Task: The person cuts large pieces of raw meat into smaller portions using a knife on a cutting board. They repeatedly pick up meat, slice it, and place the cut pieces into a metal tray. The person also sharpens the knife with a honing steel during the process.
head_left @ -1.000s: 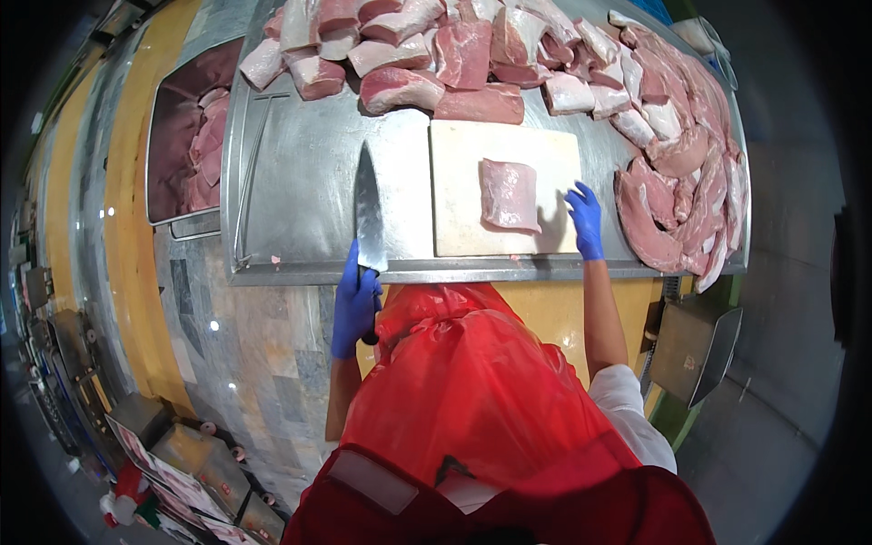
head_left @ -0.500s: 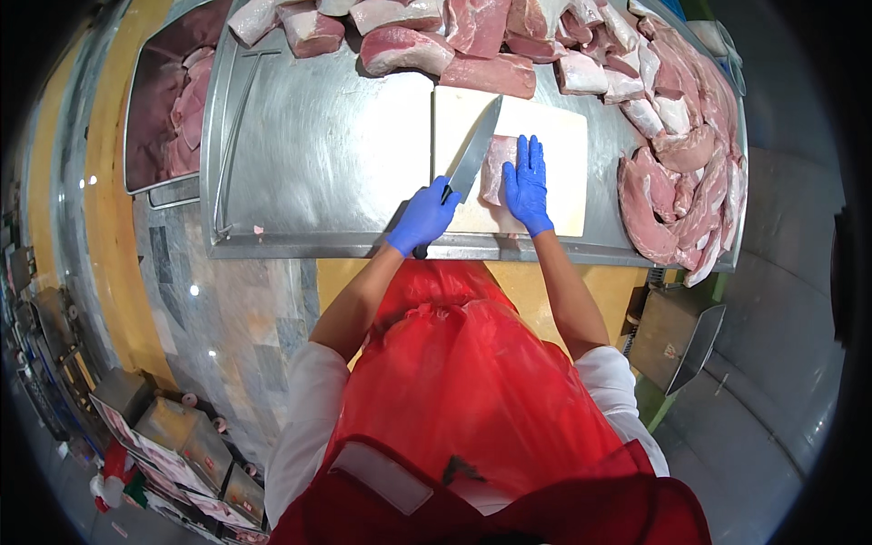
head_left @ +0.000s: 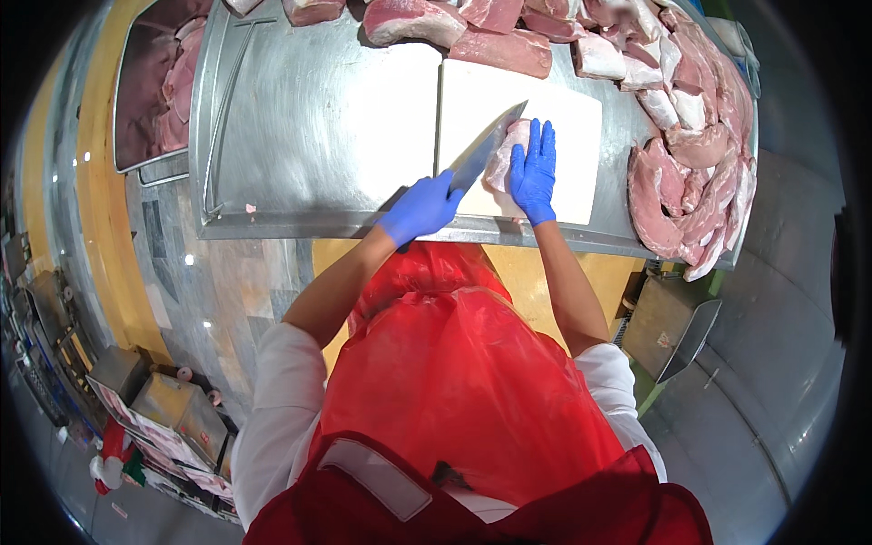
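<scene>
My left hand [head_left: 421, 207], in a blue glove, grips a large knife by its handle, and the blade [head_left: 484, 145] reaches diagonally up to the right beside a pale pink meat slab [head_left: 500, 171]. My right hand [head_left: 534, 171], also blue-gloved, lies flat with straight fingers on the slab, covering its right part. The slab rests on a white cutting board [head_left: 570, 118], which sits on a steel worktop [head_left: 300, 127]. Whether the blade's edge is in the meat, I cannot tell.
Many pork pieces [head_left: 500, 51] line the back of the worktop, and long strips [head_left: 658, 204] are piled at the right. A steel bin [head_left: 136, 91] with meat stands at the left. Below are a steel box [head_left: 658, 327] and trolleys [head_left: 182, 413]. A red apron covers my front.
My left hand has risen from the worktop's front edge onto the board with the knife. My right hand has moved from the board's right side onto the meat. The view has shifted slightly.
</scene>
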The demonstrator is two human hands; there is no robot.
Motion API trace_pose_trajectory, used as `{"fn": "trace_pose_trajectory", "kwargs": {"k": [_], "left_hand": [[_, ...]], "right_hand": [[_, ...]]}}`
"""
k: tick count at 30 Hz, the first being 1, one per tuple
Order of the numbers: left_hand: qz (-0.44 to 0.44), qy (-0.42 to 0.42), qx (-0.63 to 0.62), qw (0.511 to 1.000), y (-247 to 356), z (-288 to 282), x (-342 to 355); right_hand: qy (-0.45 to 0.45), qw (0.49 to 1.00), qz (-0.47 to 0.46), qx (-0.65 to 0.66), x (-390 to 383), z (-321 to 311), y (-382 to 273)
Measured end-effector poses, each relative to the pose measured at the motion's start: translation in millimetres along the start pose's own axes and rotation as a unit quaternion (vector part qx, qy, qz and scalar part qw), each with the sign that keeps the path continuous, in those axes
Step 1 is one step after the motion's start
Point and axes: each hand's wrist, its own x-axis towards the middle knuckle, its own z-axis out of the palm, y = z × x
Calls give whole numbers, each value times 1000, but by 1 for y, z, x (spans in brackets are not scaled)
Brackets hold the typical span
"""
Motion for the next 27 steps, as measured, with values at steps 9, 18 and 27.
{"fn": "trace_pose_trajectory", "kwargs": {"k": [9, 18, 27], "left_hand": [[39, 0, -32, 999, 10, -8, 73], [22, -6, -8, 1000, -32, 13, -7], [37, 30, -95, 994, -4, 31, 28]], "right_hand": [[5, 1000, -12, -25, 5, 5, -3], [-6, 1000, 9, 2, 6, -1, -10], [20, 1000, 17, 2, 6, 7, -2]]}}
